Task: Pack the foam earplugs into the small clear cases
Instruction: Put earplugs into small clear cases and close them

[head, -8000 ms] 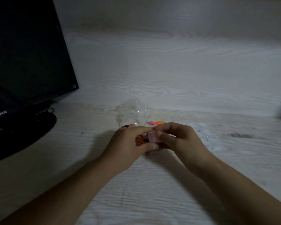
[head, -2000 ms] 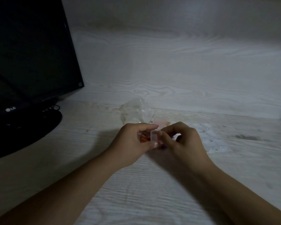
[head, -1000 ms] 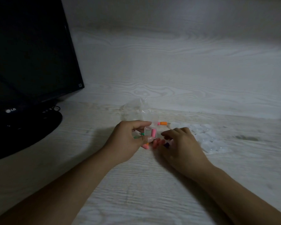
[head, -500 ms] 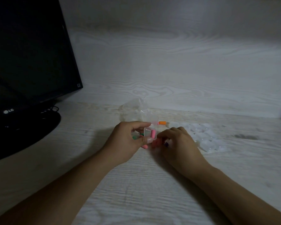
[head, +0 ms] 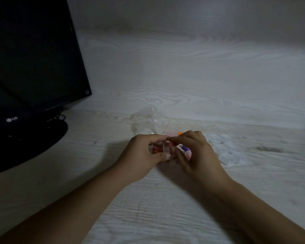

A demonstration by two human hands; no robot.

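My left hand (head: 141,154) pinches a small clear case (head: 165,148) between thumb and forefinger, just above the table. My right hand (head: 195,152) touches the case's top with its fingertips, and a pink earplug (head: 188,154) lies tucked under its curled fingers beside a purple one (head: 184,148). Orange earplugs (head: 155,150) show on the table under my left palm. Whether an earplug sits inside the case is hidden by my fingers. Behind the hands stands another clear case with pink inside (head: 171,133).
A pile of empty clear cases (head: 225,150) lies to the right of my right hand. A crumpled clear plastic bag (head: 148,120) sits behind my hands. A black monitor (head: 30,59) on its round stand (head: 28,140) fills the left side.
My right hand has come up from the loose earplugs on the table to the case in my left hand, now with a pink earplug under its fingers. The left hand has stayed in place.
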